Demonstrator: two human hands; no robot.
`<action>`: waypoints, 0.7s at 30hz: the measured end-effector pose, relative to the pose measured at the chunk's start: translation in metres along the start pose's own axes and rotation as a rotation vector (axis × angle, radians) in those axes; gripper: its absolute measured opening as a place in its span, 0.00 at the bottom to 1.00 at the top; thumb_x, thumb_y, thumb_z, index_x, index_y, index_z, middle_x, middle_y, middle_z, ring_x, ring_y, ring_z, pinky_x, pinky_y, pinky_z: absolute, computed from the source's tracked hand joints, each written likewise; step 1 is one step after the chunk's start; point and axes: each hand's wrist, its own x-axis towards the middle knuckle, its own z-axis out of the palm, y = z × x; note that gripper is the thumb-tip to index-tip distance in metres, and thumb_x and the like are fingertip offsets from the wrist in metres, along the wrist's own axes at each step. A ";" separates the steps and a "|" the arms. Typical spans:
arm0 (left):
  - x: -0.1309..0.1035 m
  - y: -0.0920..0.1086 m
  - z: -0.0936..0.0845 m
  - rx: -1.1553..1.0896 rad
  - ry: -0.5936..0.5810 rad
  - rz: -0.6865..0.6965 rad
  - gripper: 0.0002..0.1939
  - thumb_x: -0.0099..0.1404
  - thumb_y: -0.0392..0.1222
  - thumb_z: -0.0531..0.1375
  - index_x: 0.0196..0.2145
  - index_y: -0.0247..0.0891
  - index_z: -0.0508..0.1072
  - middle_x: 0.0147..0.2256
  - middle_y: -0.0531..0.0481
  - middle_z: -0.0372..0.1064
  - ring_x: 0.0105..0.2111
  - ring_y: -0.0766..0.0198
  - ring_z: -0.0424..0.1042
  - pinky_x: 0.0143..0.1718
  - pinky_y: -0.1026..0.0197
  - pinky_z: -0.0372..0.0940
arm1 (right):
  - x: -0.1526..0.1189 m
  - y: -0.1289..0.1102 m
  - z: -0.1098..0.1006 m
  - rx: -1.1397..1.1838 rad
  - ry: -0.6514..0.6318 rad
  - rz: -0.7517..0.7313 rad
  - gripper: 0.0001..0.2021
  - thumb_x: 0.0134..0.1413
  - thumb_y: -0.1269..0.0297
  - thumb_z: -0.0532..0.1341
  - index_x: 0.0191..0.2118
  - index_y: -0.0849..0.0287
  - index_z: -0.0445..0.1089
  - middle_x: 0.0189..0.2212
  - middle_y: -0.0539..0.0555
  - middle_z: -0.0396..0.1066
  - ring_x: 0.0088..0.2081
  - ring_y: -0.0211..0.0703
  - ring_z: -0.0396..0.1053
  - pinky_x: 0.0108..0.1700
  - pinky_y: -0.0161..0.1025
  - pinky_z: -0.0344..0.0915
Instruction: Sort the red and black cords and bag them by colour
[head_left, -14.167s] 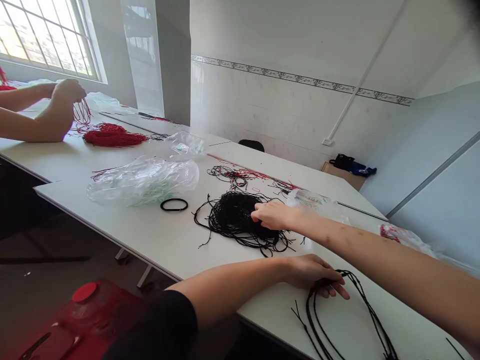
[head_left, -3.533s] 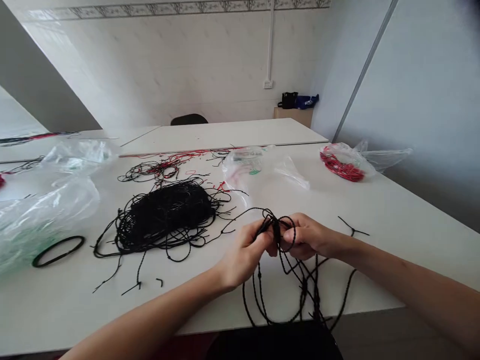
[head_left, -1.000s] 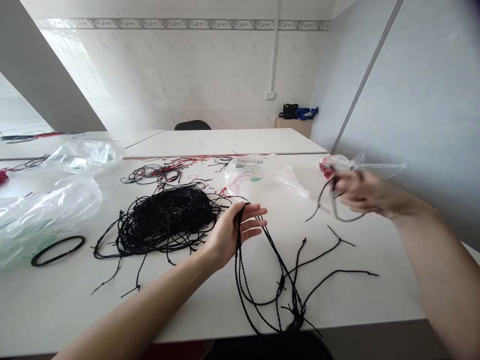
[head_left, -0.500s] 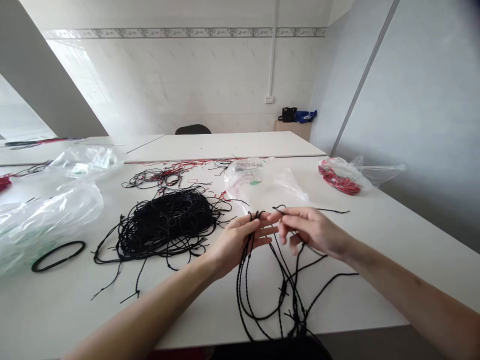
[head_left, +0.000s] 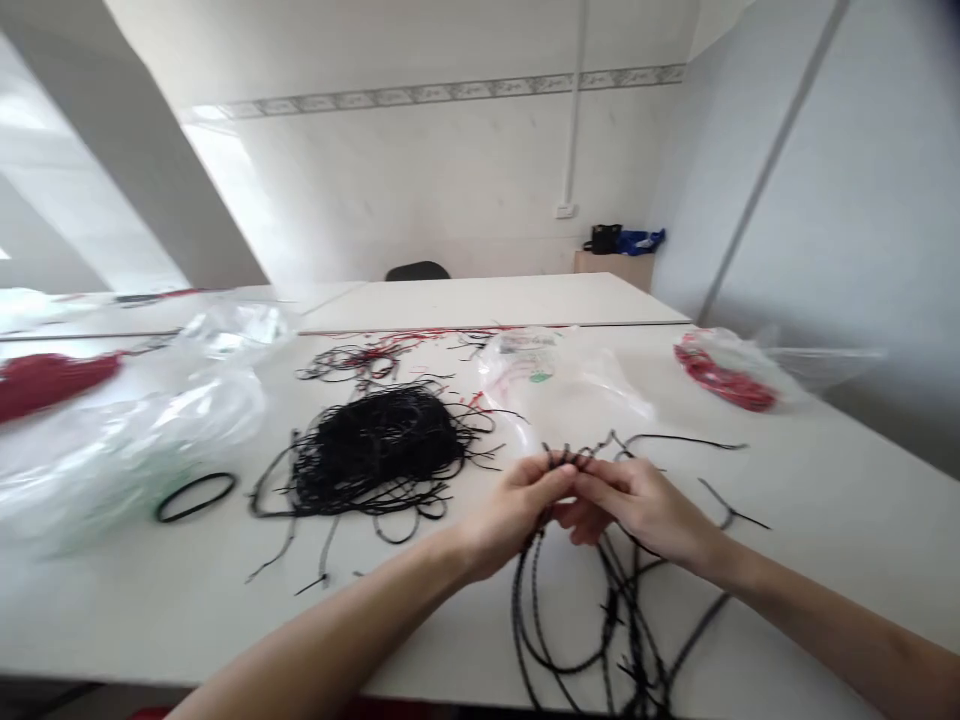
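Several black braided cords (head_left: pixel 523 600) hang in loops from my hands down to the near table edge, their upper ends poking out above the fingers. My left hand (head_left: pixel 529 500) is closed, thumb on top, pinching these cords. Against its fingertips, my right hand (head_left: pixel 630 500) is closed too, pinching cord at the same spot; the exact grip is partly hidden by the fingers. One loose cord end stretches rightward over the table past my right hand. Left of my hands lies a large tangled bundle of black cords (head_left: pixel 379 450).
A black ring-shaped band (head_left: pixel 196 498) lies beside crumpled clear plastic bags (head_left: pixel 157 420) at left. Red cords (head_left: pixel 56 383) sit at far left. Another clear bag (head_left: pixel 570 385) lies beyond my hands. A bag of red cords (head_left: pixel 724 375) rests at right on the white table (head_left: pixel 847 520).
My right hand has come in to meet the left, and its fingers have closed on the cord. The camera view has turned left, so everything appears shifted right.
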 end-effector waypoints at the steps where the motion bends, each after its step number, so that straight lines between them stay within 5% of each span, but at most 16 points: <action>1: -0.001 -0.002 0.000 -0.014 -0.004 -0.003 0.12 0.63 0.43 0.52 0.28 0.31 0.66 0.21 0.52 0.59 0.23 0.69 0.62 0.30 0.63 0.57 | -0.002 -0.001 0.002 -0.018 -0.001 0.024 0.21 0.52 0.49 0.55 0.35 0.65 0.69 0.29 0.58 0.74 0.27 0.42 0.73 0.31 0.39 0.70; 9: -0.003 -0.012 -0.002 -0.244 0.221 0.078 0.14 0.64 0.39 0.46 0.32 0.30 0.68 0.34 0.39 0.69 0.33 0.62 0.70 0.35 0.60 0.61 | -0.005 0.016 0.005 -0.175 -0.130 0.043 0.25 0.53 0.46 0.51 0.30 0.63 0.74 0.25 0.59 0.72 0.28 0.44 0.70 0.33 0.39 0.68; 14: 0.001 -0.023 -0.004 -0.148 0.009 0.022 0.16 0.63 0.45 0.48 0.35 0.28 0.68 0.15 0.52 0.61 0.13 0.67 0.59 0.20 0.62 0.55 | -0.005 0.015 0.014 -0.129 -0.044 0.009 0.25 0.52 0.45 0.51 0.26 0.63 0.73 0.24 0.58 0.72 0.25 0.44 0.69 0.31 0.39 0.68; 18: 0.001 -0.020 -0.005 -0.226 0.175 0.078 0.13 0.63 0.45 0.50 0.31 0.31 0.65 0.29 0.41 0.70 0.23 0.63 0.69 0.29 0.59 0.61 | -0.013 0.008 0.004 -0.303 0.063 -0.071 0.24 0.50 0.44 0.52 0.24 0.60 0.72 0.27 0.57 0.71 0.32 0.49 0.69 0.36 0.41 0.67; 21: -0.001 -0.013 -0.008 -0.275 0.252 0.063 0.11 0.62 0.43 0.51 0.35 0.31 0.65 0.31 0.44 0.69 0.30 0.61 0.72 0.38 0.57 0.62 | -0.011 0.009 -0.015 -0.406 0.289 -0.120 0.19 0.49 0.45 0.53 0.29 0.56 0.70 0.29 0.56 0.70 0.36 0.51 0.68 0.40 0.43 0.66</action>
